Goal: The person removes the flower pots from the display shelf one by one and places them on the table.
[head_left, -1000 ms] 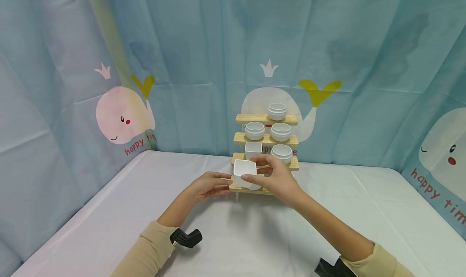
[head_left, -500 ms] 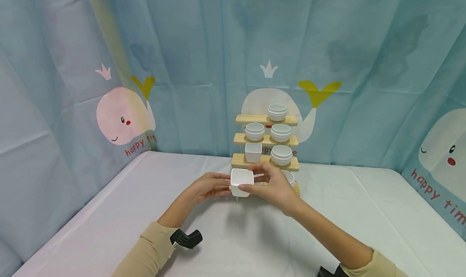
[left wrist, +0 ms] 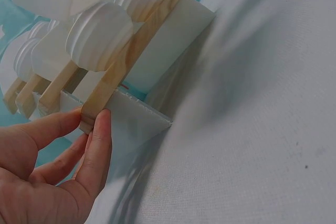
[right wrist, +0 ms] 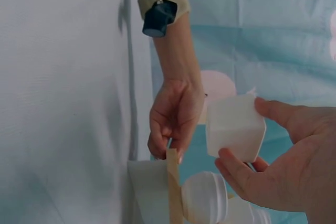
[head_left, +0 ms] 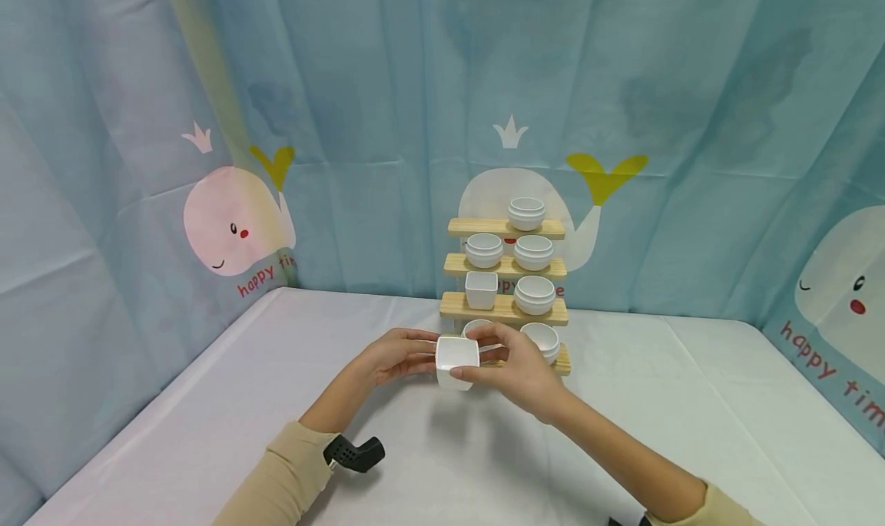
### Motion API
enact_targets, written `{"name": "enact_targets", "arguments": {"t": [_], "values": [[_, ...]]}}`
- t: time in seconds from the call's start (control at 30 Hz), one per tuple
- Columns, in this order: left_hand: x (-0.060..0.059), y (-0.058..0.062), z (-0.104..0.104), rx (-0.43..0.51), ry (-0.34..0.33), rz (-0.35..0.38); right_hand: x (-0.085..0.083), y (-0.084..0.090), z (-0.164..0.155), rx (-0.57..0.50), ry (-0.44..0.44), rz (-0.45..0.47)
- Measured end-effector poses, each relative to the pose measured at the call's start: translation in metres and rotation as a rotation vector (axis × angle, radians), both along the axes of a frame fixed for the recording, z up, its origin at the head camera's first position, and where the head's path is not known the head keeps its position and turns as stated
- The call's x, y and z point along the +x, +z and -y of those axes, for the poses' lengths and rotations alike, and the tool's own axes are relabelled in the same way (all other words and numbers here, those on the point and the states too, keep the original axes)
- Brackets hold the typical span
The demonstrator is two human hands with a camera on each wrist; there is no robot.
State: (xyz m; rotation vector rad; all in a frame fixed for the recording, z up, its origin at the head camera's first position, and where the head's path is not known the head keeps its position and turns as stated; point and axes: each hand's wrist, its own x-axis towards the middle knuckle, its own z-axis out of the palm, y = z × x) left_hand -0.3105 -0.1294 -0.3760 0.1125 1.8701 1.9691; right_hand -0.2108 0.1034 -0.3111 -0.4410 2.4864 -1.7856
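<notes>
My right hand [head_left: 465, 353] pinches a white square cup [head_left: 456, 359] between thumb and fingers, just in front of the left end of a wooden tiered rack [head_left: 503, 308]. In the right wrist view, the cup [right wrist: 234, 127] hangs clear of the rack in my right hand [right wrist: 247, 136]. My left hand [head_left: 429, 349] grips the left end of the bottom shelf [left wrist: 131, 51], thumb and fingers [left wrist: 100, 135] pinching the wood. Two round white bowls [head_left: 541, 337] sit on that bottom shelf.
Round white bowls [head_left: 527, 211] fill the upper shelves, and a second square cup [head_left: 481, 289] stands on the shelf above the bottom one. The rack stands on a white-clothed table [head_left: 207, 403] against a blue whale-print curtain [head_left: 346, 127]. A black camera mount [head_left: 354, 452] is on my left wrist.
My right hand has brought the square cup down and toward me, off the bottom shelf, uncovering a round bowl behind it. The left hand has stayed on the shelf end.
</notes>
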Motion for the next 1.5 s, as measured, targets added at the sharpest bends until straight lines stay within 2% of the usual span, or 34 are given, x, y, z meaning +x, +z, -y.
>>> {"name": "enact_targets", "arguments": {"t": [0.17,0.37,0.7,1.23,1.5], "values": [[0.002,0.001,0.002,0.026,-0.023,-0.012,0.000,-0.004,0.000,0.007,0.001,0.017],[0.001,0.002,-0.002,-0.026,0.012,0.004,0.000,-0.009,0.000,0.023,0.011,0.013],[-0.001,0.000,-0.002,-0.040,0.046,0.034,-0.001,-0.018,0.001,0.018,0.033,0.007],[-0.001,0.001,-0.003,-0.030,0.036,0.037,0.000,-0.028,0.003,0.060,0.064,-0.003],[-0.001,0.003,-0.003,-0.029,0.033,0.040,-0.001,-0.038,0.004,0.059,0.072,0.003]]}}
